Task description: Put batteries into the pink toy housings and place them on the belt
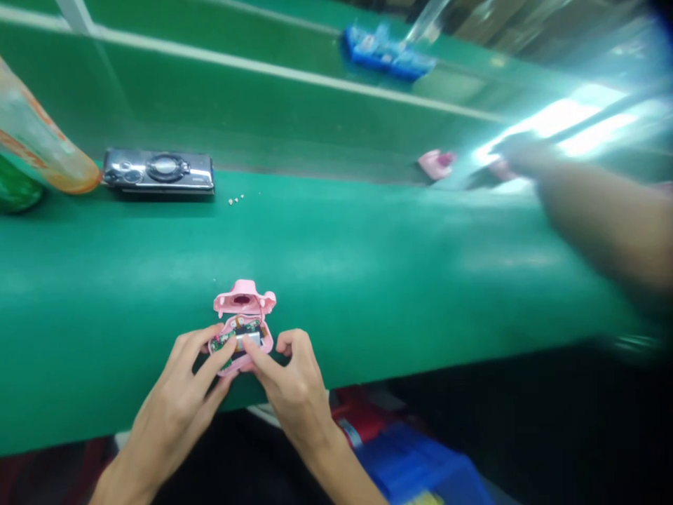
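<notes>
Between my hands, near the table's front edge, lies an opened pink plastic casing with a green circuit board and a small silvery block inside. Its other pink half, with a dark round opening, rests just beyond it. My left hand grips the casing's left side, fingers on the rim and over the board. From the right, my right hand holds the lower edge, its thumb pressed on the silvery block. The undersides of both grips are hidden.
A phone and an orange-labelled bottle stand at the back left, near tiny pale bits. Another person's blurred arm reaches in from the right, near a pink part. A blue tray sits farther back; a blue bin is below the table.
</notes>
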Tool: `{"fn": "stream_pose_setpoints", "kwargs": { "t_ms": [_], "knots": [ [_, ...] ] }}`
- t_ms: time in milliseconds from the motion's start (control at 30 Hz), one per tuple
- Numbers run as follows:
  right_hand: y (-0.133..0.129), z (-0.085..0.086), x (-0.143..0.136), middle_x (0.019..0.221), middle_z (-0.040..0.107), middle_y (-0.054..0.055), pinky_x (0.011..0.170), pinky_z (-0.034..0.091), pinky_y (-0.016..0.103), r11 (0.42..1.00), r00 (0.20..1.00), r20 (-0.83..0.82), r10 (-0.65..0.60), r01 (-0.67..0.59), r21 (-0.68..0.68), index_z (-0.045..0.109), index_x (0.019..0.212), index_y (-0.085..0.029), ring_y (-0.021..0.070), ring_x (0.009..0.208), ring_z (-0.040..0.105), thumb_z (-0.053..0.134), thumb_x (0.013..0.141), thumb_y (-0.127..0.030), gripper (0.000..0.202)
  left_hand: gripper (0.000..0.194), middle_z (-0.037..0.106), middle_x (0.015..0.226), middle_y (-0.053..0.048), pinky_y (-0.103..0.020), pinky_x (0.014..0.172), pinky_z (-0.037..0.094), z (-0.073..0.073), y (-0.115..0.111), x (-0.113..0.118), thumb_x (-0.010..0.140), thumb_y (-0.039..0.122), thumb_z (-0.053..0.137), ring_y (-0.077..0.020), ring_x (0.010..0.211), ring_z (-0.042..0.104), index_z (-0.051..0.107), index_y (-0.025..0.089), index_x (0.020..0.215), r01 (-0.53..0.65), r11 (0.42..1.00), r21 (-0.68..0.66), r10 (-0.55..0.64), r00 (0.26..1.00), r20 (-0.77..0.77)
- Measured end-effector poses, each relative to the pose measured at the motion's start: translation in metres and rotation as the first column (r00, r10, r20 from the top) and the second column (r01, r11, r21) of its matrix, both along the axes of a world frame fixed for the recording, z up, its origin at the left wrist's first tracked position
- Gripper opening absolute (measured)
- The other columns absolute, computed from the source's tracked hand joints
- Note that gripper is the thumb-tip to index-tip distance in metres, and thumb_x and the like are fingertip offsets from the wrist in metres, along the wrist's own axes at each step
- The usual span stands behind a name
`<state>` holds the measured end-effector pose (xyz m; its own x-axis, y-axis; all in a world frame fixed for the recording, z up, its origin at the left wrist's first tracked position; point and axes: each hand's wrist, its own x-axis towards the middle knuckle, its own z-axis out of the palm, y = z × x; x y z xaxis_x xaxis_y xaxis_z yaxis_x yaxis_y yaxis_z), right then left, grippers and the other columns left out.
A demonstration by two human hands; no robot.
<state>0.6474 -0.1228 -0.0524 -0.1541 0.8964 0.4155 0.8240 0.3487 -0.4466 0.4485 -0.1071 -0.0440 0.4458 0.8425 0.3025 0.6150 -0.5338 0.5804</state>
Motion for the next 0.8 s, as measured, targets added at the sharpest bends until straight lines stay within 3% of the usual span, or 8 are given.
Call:
{"fn": "stream_pose_setpoints", "kwargs": {
  "t_ms": [267, 367, 433, 500, 600, 667, 733, 800],
  "knots": [
    [-0.007, -0.004, -0.001, 0.083, 0.045, 0.004, 0.064, 0.052, 0.030, 0.997, 0.997, -0.036, -0.069, 0.070, 0.041, 0.079, 0.119, -0.021, 0.0187, 0.077, 0.049, 0.066, 0.100, -0.038, 0.029, 0.034, 0.053, 0.136, -0.017, -0.039, 0.100, 0.057, -0.003, -0.004, 0.001, 0.103, 0.016, 0.056, -0.0271, 0.127, 0.052, 0.056, 0.017, 0.137, -0.011, 1.000, 0.016, 0.011, 0.999, -0.036],
    [-0.001, 0.003, 0.011, 0.084, 0.049, 0.005, 0.060, 0.050, 0.029, 0.981, 0.963, -0.202, -0.179, 0.191, 0.040, 0.080, 0.115, -0.019, 0.0177, 0.073, 0.052, 0.058, 0.100, -0.056, 0.046, 0.033, 0.055, 0.134, -0.017, -0.041, 0.099, 0.058, -0.004, -0.004, 0.001, 0.103, 0.017, 0.055, -0.0283, 0.125, 0.054, 0.056, 0.017, 0.136, -0.018, 0.999, 0.038, 0.019, 0.999, -0.043],
    [0.024, 0.018, 0.022, 0.080, 0.055, 0.005, 0.057, 0.047, 0.028, 0.959, 0.906, -0.317, -0.282, 0.255, -0.123, 0.081, 0.109, -0.018, 0.0156, 0.065, 0.053, 0.039, 0.106, -0.063, 0.062, 0.035, 0.056, 0.135, -0.016, -0.043, 0.099, 0.058, -0.005, -0.003, 0.002, 0.103, 0.016, 0.055, -0.0290, 0.126, 0.053, 0.055, 0.018, 0.137, -0.007, 0.999, 0.042, 0.009, 0.999, -0.049],
    [0.067, 0.041, 0.024, 0.072, 0.061, 0.005, 0.060, 0.047, 0.029, 0.897, 0.919, -0.267, -0.291, 0.166, -0.409, 0.082, 0.098, -0.017, 0.0151, 0.059, 0.055, 0.024, 0.108, -0.065, 0.076, 0.035, 0.057, 0.136, -0.016, -0.045, 0.100, 0.057, -0.005, -0.002, 0.002, 0.102, 0.016, 0.055, -0.0298, 0.126, 0.053, 0.056, 0.018, 0.137, 0.011, 0.999, 0.042, -0.008, 0.998, -0.055],
    [0.140, 0.078, 0.005, 0.063, 0.067, 0.008, 0.070, 0.047, 0.030, 0.648, 0.996, 0.028, 0.088, -0.036, -0.761, 0.077, 0.066, -0.017, 0.0178, 0.064, 0.062, 0.025, 0.103, -0.075, 0.086, 0.033, 0.059, 0.138, -0.015, -0.050, 0.100, 0.057, -0.006, 0.000, 0.002, 0.102, 0.017, 0.054, -0.0316, 0.124, 0.054, 0.058, 0.020, 0.135, 0.000, 0.998, 0.063, 0.006, 0.996, -0.087],
    [0.174, 0.097, -0.020, 0.060, 0.066, 0.009, 0.068, 0.046, 0.031, 0.513, 0.907, 0.205, 0.368, -0.014, -0.859, 0.071, 0.057, -0.018, 0.0194, 0.062, 0.062, 0.037, 0.097, -0.081, 0.082, 0.033, 0.060, 0.138, -0.015, -0.053, 0.098, 0.056, -0.006, -0.001, 0.002, 0.102, 0.018, 0.054, -0.0332, 0.123, 0.055, 0.060, 0.021, 0.134, -0.030, 0.996, 0.083, 0.039, 0.993, -0.114],
    [0.188, 0.109, -0.042, 0.061, 0.067, 0.009, 0.064, 0.045, 0.032, 0.463, 0.783, 0.318, 0.535, 0.043, -0.885, 0.070, 0.059, -0.017, 0.0206, 0.061, 0.061, 0.055, 0.089, -0.081, 0.072, 0.032, 0.062, 0.136, -0.015, -0.053, 0.099, 0.056, -0.006, -0.003, 0.003, 0.101, 0.018, 0.054, -0.0337, 0.123, 0.056, 0.062, 0.022, 0.132, -0.050, 0.995, 0.083, 0.058, 0.993, -0.107],
    [0.186, 0.116, -0.054, 0.064, 0.068, 0.008, 0.060, 0.042, 0.032, 0.471, 0.731, 0.364, 0.577, 0.066, -0.880, 0.072, 0.063, -0.017, 0.0202, 0.062, 0.060, 0.067, 0.085, -0.075, 0.062, 0.032, 0.062, 0.136, -0.014, -0.051, 0.102, 0.055, -0.006, -0.006, 0.003, 0.102, 0.019, 0.054, -0.0323, 0.126, 0.057, 0.062, 0.023, 0.132, -0.062, 0.997, 0.048, 0.063, 0.998, -0.023]
  ]
}}
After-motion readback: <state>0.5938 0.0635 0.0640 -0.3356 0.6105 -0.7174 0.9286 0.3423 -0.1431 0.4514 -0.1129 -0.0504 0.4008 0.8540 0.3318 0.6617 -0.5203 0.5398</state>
